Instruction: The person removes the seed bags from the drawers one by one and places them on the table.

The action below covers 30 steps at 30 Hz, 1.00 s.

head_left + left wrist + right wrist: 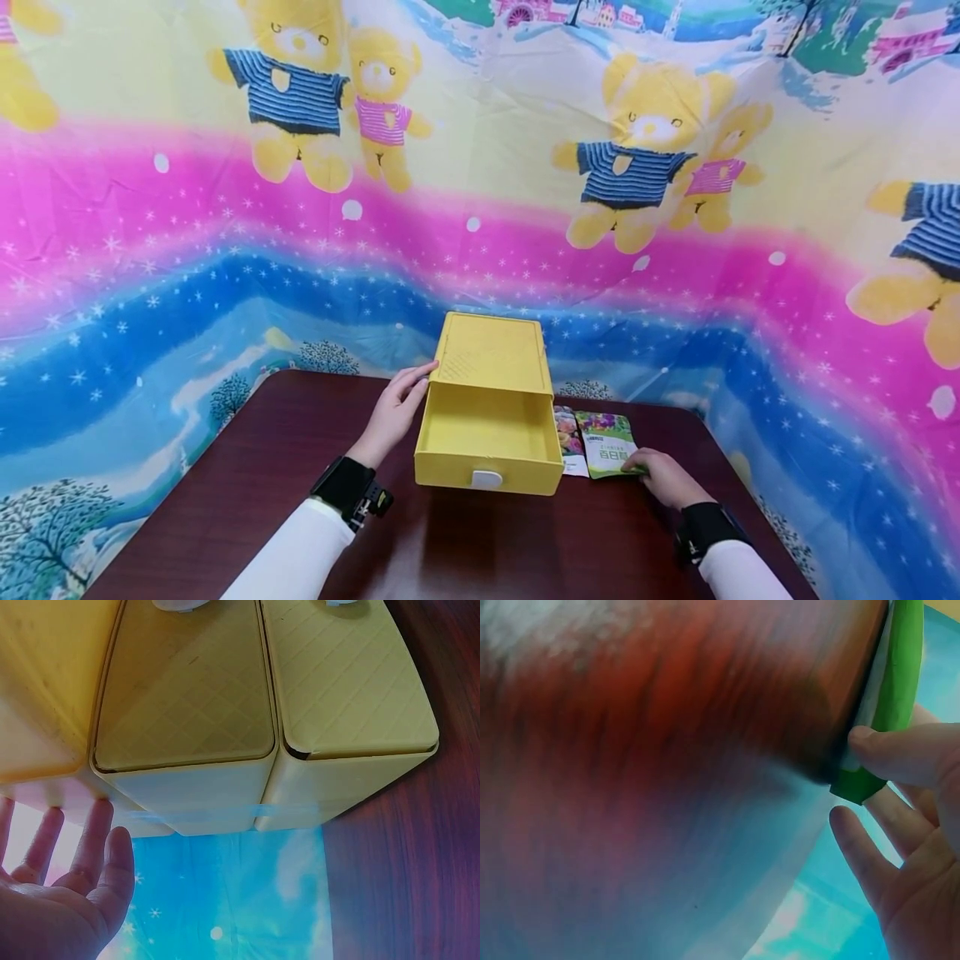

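A yellow drawer cabinet (pixel 495 354) stands near the back of the table, its top drawer (pixel 521 477) pulled out and bare inside. My left hand (pixel 395 408) rests its fingertips against the cabinet's left side near the top edge. In the left wrist view the fingers of that hand (pixel 67 900) are extended beside two closed lower drawers (pixel 187 690). On the cabinet's right, my right hand (pixel 667 477) pinches the near right corner of a green seed packet (pixel 606 446) with flowers on it. The right wrist view shows the thumb on the packet's green edge (pixel 900 675).
Another flower-printed seed packet (pixel 570 442) lies between the green one and the cabinet, partly hidden by the drawer. A dark reddish-brown table (pixel 300 433) carries everything. Behind and around it hangs a patterned cloth (pixel 480 250) with teddy bears.
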Tool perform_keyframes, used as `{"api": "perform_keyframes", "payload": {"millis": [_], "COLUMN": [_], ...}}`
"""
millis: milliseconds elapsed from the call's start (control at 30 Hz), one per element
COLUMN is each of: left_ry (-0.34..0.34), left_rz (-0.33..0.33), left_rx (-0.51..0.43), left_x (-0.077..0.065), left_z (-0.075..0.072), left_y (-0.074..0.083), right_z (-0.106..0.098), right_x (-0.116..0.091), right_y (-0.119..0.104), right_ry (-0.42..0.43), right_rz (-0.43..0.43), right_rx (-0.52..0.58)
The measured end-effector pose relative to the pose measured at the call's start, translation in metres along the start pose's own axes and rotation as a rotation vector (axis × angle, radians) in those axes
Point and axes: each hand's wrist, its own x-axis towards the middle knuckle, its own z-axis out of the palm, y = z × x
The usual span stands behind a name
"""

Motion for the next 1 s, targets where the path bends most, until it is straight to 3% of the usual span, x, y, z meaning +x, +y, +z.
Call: {"api": "perform_keyframes", "payload": {"millis": [433, 1000], "left_ry": [0.0, 0.01], "left_rz": [-0.004, -0.006], "left_rx": [-0.005, -0.007], "left_x": [-0.0002, -0.0002], "left_z": [-0.0004, -0.0006], "left_y": [0.0004, 0.0016], "right_z": [0.0006, 0.0012], "right_x": [0.001, 0.0024], "right_y": [-0.0046, -0.0088], "right_ry": [-0.083, -0.121], "right_rz": [0.06, 0.144], "right_rx": [0.02, 0.054]}}
